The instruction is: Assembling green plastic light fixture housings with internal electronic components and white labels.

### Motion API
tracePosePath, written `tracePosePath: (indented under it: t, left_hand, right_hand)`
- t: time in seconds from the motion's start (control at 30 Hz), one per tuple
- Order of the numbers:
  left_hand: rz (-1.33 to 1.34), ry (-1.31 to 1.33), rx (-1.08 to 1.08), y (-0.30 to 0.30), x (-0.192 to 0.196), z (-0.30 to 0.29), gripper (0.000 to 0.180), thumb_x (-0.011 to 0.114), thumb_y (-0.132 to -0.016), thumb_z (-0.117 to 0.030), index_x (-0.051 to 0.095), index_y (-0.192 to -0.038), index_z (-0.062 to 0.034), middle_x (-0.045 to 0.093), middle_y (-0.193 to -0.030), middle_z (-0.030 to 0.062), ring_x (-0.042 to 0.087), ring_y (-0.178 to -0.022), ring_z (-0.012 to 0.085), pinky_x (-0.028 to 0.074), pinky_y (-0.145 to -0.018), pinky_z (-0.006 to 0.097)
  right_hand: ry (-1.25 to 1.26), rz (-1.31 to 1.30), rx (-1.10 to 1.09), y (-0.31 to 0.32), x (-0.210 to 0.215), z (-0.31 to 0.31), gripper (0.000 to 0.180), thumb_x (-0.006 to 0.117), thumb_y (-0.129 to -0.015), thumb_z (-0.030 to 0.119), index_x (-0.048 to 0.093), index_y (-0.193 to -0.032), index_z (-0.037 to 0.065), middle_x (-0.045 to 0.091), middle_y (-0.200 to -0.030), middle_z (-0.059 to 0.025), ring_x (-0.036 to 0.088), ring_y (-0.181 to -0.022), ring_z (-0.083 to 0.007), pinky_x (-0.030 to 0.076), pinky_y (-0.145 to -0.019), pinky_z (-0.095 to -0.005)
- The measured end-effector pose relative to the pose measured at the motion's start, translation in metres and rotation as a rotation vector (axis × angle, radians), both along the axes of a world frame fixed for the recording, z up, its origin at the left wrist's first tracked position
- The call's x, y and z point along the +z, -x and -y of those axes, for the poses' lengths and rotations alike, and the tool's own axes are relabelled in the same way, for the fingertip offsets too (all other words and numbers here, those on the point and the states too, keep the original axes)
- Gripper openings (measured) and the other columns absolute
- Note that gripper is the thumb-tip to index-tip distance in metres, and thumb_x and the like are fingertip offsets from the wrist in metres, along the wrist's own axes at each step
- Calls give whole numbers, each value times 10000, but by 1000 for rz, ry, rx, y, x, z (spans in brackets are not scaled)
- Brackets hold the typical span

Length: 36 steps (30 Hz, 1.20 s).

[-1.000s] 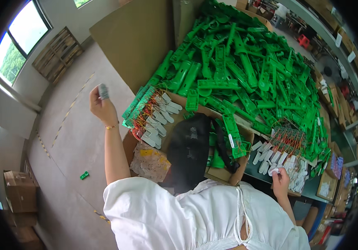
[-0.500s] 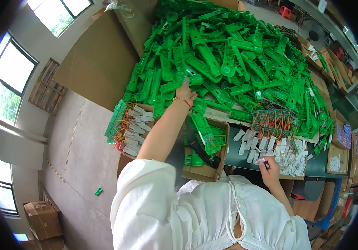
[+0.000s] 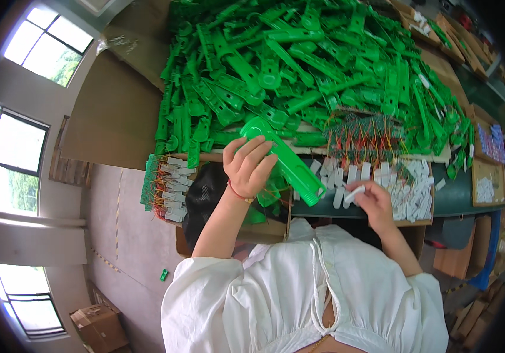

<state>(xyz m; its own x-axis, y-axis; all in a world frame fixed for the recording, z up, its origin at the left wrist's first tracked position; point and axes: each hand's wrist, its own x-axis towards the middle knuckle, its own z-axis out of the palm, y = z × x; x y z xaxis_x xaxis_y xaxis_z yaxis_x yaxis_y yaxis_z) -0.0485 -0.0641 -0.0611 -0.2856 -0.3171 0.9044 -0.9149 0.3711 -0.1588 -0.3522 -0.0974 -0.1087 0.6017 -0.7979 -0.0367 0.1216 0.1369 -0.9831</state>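
Two hands at a heap of green plastic parts [image 3: 323,65]

Mid-frame, the left hand [image 3: 247,167] grips a long green part [image 3: 285,157]; right hand [image 3: 376,203] pinches a small white piece [image 3: 355,193].

A long green plastic paddle [image 3: 285,157] with a round ringed head slants from upper left to lower right, lifted clear of the green pile. A small white plastic piece [image 3: 355,193] lies nearly level, just right of the paddle's lower end.

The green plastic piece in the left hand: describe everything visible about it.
The green plastic piece is long, flat, glossy moulded plastic with a rounded ring-like head at its upper left end and a ribbed, squared lower right end. It lies tilted diagonally above the table edge. The left hand holds it near the head, fingers wrapped over it.
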Motion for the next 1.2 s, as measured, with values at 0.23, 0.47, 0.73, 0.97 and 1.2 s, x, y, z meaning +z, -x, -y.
tracePosePath:
  t: [0.23, 0.47, 0.73, 0.97, 1.2]
  left_hand:
    - [110, 52, 62, 40, -11, -3, 160, 612, -706, -157, 518, -831, -191, 625, -846, -23, 562, -824, 136, 357, -836, 367]
    - [-3, 105, 11, 51, -22, -7, 203, 638, -683, -143, 513, -826, -216, 521, -883, -16, 539, -852, 170, 367, -842, 386]
    - [-131, 26, -30, 47, -18, -8, 344, 708, -656, -98, 498, -912, -189, 539, -1013, 46, 556, -925, 230, 398, -850, 394]
    - [-26, -50, -57, 53, -11, -10, 274, 639, -727, -95, 518, -956, -182, 591, -1026, 49, 577, -959, 230, 405, -854, 392]
    - [-25, -104, -45, 48, -13, -12, 258, 618, -728, -100, 541, -960, -183, 593, -991, 36, 578, -938, 216, 399, -859, 393]
  right_hand:
    - [-329, 436, 258, -31, 38, -1, 136, 552, -856, 50, 581, -985, 15, 327, -1382, -166, 541, -1047, -202, 482, -817, -317]
    - [-104, 228, 115, -18, 49, -7, 134, 547, -861, 33, 555, -952, -65, 554, -1161, -139, 582, -889, -132, 489, -778, -266]
    - [-41, 212, 67, -5, 44, -8, 113, 553, -864, 43, 559, -913, -58, 555, -1155, -155, 585, -895, -135, 492, -777, -266]
    - [256, 116, 8, -4, 47, -11, 105, 582, -843, 47, 566, -897, -42, 580, -1111, -171, 605, -904, -180, 490, -775, -290]
    - [457, 15, -19, -11, 51, -12, 105, 621, -809, 59, 556, -841, -17, 610, -1049, -180, 613, -913, -241, 480, -781, -306]
